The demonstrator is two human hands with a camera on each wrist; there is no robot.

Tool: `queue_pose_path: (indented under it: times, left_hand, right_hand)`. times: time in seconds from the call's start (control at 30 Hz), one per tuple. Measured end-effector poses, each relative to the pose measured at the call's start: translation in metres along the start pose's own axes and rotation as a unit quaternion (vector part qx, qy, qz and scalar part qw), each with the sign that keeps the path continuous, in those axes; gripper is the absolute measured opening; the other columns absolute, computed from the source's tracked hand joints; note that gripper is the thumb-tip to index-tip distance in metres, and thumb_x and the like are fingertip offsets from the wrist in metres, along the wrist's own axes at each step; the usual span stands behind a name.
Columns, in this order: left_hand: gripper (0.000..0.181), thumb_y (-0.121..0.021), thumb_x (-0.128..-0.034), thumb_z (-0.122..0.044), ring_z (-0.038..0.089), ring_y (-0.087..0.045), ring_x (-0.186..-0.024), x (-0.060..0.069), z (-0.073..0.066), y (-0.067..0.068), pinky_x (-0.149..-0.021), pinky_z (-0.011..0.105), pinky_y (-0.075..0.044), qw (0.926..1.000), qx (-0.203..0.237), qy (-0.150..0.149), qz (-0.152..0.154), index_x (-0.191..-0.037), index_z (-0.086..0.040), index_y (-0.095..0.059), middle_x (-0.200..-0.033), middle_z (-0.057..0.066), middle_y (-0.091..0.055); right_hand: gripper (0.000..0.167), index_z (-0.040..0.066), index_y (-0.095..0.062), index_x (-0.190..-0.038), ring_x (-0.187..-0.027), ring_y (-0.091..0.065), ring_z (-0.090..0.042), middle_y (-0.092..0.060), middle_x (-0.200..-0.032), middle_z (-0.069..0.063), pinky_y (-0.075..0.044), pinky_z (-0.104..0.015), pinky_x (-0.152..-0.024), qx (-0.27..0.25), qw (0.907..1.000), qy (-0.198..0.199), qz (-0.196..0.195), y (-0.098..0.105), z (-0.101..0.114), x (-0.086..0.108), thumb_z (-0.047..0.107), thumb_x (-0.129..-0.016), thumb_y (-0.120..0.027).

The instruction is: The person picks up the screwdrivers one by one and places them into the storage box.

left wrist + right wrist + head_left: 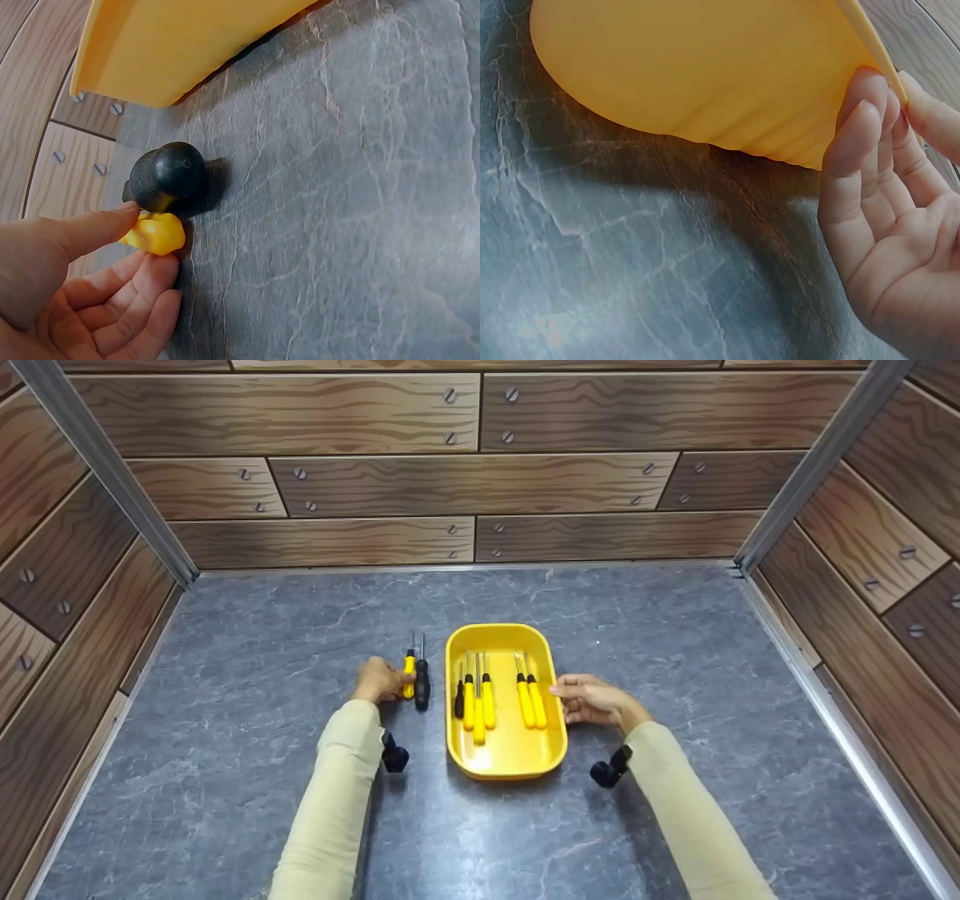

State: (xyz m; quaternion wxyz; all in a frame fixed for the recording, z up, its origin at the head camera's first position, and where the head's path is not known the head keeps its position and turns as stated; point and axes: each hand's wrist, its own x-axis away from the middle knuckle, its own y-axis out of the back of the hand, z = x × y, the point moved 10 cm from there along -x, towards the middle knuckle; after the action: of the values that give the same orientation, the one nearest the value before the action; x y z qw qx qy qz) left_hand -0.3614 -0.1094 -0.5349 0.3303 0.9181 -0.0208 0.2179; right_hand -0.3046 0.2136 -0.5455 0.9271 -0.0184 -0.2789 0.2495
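My left hand (pixel 379 680) pinches the handle of a yellow screwdriver (pixel 409 663) between thumb and fingers, left of the tray. Right beside it on the table lies a black-handled screwdriver (pixel 422 686); in the left wrist view its rounded black end (pixel 178 171) sits just above the yellow handle (pixel 159 235). My right hand (pixel 596 700) grips the right rim of a yellow tray (pixel 506 761), thumb over the edge and fingers against the outer wall (pixel 705 67). Inside the tray are several yellow-handled screwdrivers (pixel 488 703) and a small dark-handled one (pixel 459 700).
The tray's screwdrivers form a left group and a right pair (pixel 529 701), tips pointing away. The table (pixel 247 780) is grey and marbled. Wood-patterned walls (pixel 375 484) with metal edging (pixel 840 742) enclose it. A small black camera (pixel 395 753) is on each wrist.
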Motion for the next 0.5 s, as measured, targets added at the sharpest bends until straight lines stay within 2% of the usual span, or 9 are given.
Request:
queue_pose_path:
  times: [0.37,0.5]
  left_hand:
    - [0.029,-0.075,-0.0817,-0.024,0.007,-0.048,-0.044,0.001,-0.0041,0.0035,-0.042,0.015,-0.04,0.9987,-0.041,-0.019,-0.023,-0.087,0.004,-0.073,-0.049,-0.005,-0.05]
    - [0.028,-0.074,-0.081,-0.023,0.008,-0.048,-0.044,0.0014,-0.0049,0.0039,-0.042,0.015,-0.04,0.9988,-0.035,-0.024,-0.022,-0.086,0.005,-0.073,-0.048,-0.005,-0.049]
  right_hand:
    - [0.015,0.016,-0.052,-0.084,-0.063,-0.06,-0.007,-0.063,-0.072,0.005,-0.055,-0.019,-0.062,-0.006,1.0,0.003,0.005,-0.0008,-0.0001,-0.0003,0.017,-0.099,-0.052]
    - [0.015,0.016,-0.052,-0.084,-0.062,-0.06,-0.007,-0.062,-0.071,0.005,-0.055,-0.019,-0.061,-0.005,0.9999,0.006,0.008,-0.0018,0.0002,-0.0005,0.017,-0.099,-0.051]
